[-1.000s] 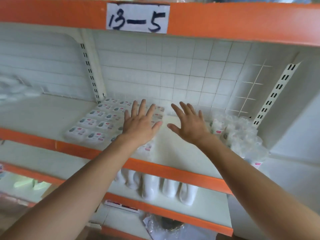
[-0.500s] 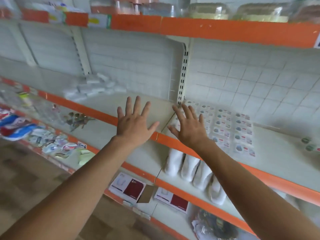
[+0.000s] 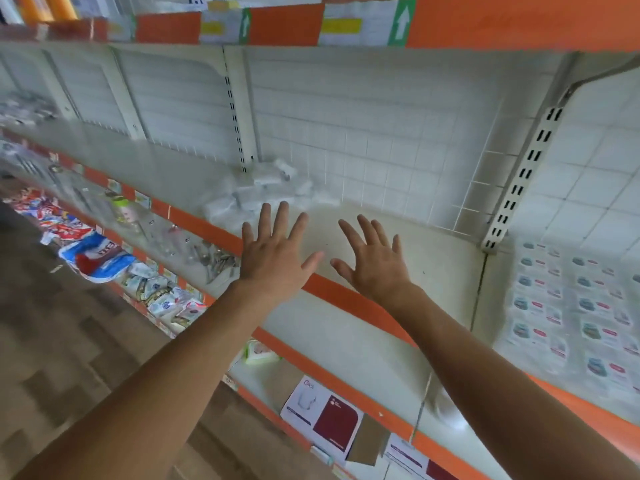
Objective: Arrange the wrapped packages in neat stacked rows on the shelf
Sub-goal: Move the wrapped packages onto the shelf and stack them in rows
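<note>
Blurred, untidy heap of clear-wrapped white packages point(image 3: 263, 194) at the back of the shelf point(image 3: 433, 247)

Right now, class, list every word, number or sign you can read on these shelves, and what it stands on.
No words or numbers are legible.
White up-arrow, no text: green tag on the top shelf rail.
wrapped packages: labels blurred.
white and maroon box: logo unreadable.
blue and red bag: lettering blurred.
</note>
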The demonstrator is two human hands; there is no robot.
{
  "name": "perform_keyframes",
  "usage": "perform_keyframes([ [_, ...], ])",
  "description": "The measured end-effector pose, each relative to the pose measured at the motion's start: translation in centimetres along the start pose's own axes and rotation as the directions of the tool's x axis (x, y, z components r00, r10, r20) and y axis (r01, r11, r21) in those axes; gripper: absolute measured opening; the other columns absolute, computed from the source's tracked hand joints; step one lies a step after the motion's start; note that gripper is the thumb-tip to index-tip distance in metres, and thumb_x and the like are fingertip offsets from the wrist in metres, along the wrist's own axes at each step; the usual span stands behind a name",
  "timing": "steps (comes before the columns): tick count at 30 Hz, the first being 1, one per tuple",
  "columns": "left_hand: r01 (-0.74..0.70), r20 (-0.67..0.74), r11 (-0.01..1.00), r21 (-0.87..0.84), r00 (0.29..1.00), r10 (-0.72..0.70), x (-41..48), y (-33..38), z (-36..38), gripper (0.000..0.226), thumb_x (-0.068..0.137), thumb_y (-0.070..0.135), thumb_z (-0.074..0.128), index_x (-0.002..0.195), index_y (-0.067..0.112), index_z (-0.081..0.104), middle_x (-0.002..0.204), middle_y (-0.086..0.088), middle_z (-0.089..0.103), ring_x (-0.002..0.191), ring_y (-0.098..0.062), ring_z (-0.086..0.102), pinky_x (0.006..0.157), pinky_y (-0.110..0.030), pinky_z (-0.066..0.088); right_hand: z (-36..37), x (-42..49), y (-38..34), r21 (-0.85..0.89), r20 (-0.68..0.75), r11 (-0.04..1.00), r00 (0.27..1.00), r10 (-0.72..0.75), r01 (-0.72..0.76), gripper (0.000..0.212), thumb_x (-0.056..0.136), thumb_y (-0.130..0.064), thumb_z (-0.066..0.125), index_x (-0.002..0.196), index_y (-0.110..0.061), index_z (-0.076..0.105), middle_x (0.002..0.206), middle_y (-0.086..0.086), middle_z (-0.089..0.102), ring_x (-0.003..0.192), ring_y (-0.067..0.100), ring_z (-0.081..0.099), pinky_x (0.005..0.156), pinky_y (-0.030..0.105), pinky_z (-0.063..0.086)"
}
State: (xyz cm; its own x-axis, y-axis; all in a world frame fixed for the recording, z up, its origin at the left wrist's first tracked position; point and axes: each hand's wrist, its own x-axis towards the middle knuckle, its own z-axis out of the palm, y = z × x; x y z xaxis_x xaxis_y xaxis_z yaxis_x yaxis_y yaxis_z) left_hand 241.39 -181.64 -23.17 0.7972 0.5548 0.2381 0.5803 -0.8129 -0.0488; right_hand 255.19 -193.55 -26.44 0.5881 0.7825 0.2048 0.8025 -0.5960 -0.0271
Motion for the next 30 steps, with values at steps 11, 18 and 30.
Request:
perform_keyframes([
  [11,0.001,0.083,1.000,-0.003,0.997,-0.001,11.6,-10.2,4.6,0.072,0.096,0.061,0.026,0.154,0.025,0.003,0.162,-0.007,-0.006,0.148,-0.031,-0.010,0.118,-0.053,0.007,4.8,14.1,-5.5,0.011,0.078,1.000,0.997,-0.029,0.028,0.075,0.094,-0.064,0.029,0.153,-0.033,-0.006,0.162,0.003,-0.006,0.149,0.026,-0.002,0.118,0.056,0.012],
  [18,-0.052,0.144,0.998,-0.021,0.988,0.054,17.8,-15.2,7.4,0.071,0.099,0.049,0.035,0.154,0.018,0.003,0.162,-0.012,-0.004,0.148,-0.030,-0.010,0.119,-0.053,0.007,7.0,20.4,-8.6,0.068,0.092,0.998,0.996,-0.010,0.003,0.075,0.096,-0.059,0.036,0.153,-0.032,-0.005,0.162,0.002,-0.004,0.149,0.025,0.001,0.118,0.053,0.015],
  [30,-0.398,0.210,0.909,-0.122,0.885,0.416,25.1,-20.5,11.4,0.051,0.095,0.042,0.047,0.132,0.007,0.041,0.149,-0.018,0.026,0.142,-0.033,0.015,0.111,-0.042,0.028,9.2,27.9,-11.4,0.132,0.165,0.981,0.979,0.119,-0.141,0.065,0.095,-0.038,0.053,0.151,-0.022,0.023,0.162,0.000,0.005,0.145,0.025,0.019,0.111,0.049,0.033],
])
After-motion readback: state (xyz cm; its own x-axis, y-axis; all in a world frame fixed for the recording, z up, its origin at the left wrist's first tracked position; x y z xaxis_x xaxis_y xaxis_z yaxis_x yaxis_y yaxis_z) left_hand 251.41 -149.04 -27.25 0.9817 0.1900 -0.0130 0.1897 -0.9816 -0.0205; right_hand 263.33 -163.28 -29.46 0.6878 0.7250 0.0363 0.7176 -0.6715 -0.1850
